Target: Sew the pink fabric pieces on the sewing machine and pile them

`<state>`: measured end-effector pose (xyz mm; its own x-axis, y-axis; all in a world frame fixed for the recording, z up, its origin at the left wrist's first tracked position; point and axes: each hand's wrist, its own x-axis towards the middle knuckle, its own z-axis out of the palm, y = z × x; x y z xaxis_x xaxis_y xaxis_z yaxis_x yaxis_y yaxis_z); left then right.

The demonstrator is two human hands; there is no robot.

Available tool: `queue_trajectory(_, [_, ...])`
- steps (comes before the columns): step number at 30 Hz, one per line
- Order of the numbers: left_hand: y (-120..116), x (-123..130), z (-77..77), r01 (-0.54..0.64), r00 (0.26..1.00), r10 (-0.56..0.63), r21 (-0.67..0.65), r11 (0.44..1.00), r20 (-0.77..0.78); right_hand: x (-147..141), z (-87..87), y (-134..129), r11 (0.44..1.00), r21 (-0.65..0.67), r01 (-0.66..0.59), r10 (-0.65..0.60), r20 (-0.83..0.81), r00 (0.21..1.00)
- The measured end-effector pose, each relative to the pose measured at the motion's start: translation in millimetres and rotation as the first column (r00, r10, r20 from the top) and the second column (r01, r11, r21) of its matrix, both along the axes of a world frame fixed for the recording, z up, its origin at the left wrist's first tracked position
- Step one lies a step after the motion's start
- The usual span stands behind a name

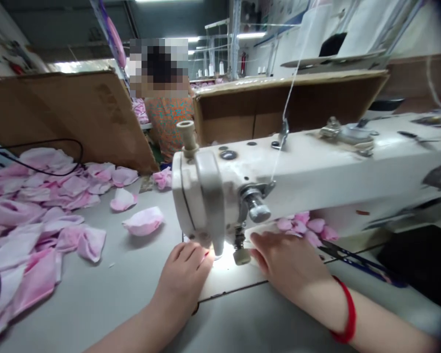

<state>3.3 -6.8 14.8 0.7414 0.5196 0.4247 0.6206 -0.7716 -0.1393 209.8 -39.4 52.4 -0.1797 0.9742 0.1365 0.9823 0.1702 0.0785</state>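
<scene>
A white sewing machine [330, 169] stands in front of me, its lamp lighting the needle area. My left hand [185, 274] rests on the bed just left of the needle, fingers bent and pressed together. A small pink-red spot shows at its fingertips; whether this is cloth or a nail I cannot tell. To the right of the needle, under the machine's arm, lies my right hand [292, 262], palm down with thumb and forefinger slightly apart. Small pink cloth pieces [299, 224] sit just behind it. Blue-handled scissors [363, 264] lie to its right.
Many pink-and-white cloth pieces [40, 196] are heaped on the left of the table [132, 279], with a single piece [144, 221] nearer the machine. Cardboard panels [69, 108] stand behind. Beyond sits a person [171, 120] in a patterned top. A black object [419, 264] lies at right.
</scene>
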Motion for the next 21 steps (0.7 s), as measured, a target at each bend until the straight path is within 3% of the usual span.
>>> queue_trajectory(4, [1, 2, -0.4, 0.036, 0.999, -0.033, 0.089, 0.995, -0.036, 30, 2.6, -5, 0.953, 0.083, 0.291, -0.301, 0.160, 0.940])
queue_trajectory(8, [0, 5, 4.2, 0.058, 0.993, -0.042, 0.149, 0.987, -0.110, 54, -4.8, 7, 0.955, 0.090, 0.282, -0.291, 0.112, 0.950])
queue_trajectory(11, [-12, 5, 17.1, 0.086, 0.996, -0.086, 0.012, 0.996, 0.013, 56, -7.7, 6, 0.966, 0.093, 0.240, -0.246, 0.064, 0.967])
queue_trajectory(13, [-26, 5, 26.4, 0.129, 0.975, -0.086, -0.206, 0.970, 0.204, 52, -7.4, -8, 0.972, 0.080, 0.221, -0.221, 0.002, 0.975])
queue_trajectory(14, [-34, 6, 29.9, 0.148, 0.947, -0.028, -0.360, 0.921, 0.319, 48, -7.2, -18, 0.977, 0.066, 0.202, -0.199, -0.057, 0.978])
queue_trajectory(15, [-43, 8, 32.1, 0.183, 0.901, 0.075, -0.531, 0.828, 0.428, 42, -7.2, -30, 0.982, 0.056, 0.178, -0.167, -0.169, 0.971])
queue_trajectory(17, [-59, 15, 32.8, 0.331, 0.737, 0.384, -0.793, 0.512, 0.556, 29, -8.5, -56, 0.997, 0.013, 0.078, -0.066, -0.415, 0.908])
queue_trajectory(18, [-65, 20, 31.8, 0.453, 0.629, 0.528, -0.821, 0.347, 0.570, 21, -9.6, -68, 0.999, -0.006, 0.032, -0.030, -0.514, 0.857])
queue_trajectory(19, [-71, 23, 30.6, 0.565, 0.513, 0.646, -0.789, 0.240, 0.564, 14, -10.9, -78, 0.999, -0.028, -0.019, -0.001, -0.581, 0.814])
queue_trajectory(20, [-75, 26, 29.7, 0.653, 0.404, 0.732, -0.733, 0.190, 0.549, 7, -12.2, -87, 0.998, -0.029, -0.063, 0.031, -0.627, 0.778])
queue_trajectory(21, [-77, 27, 29.6, 0.710, 0.310, 0.789, -0.681, 0.180, 0.531, 2, -13.3, -93, 0.995, -0.023, -0.096, 0.057, -0.653, 0.755])
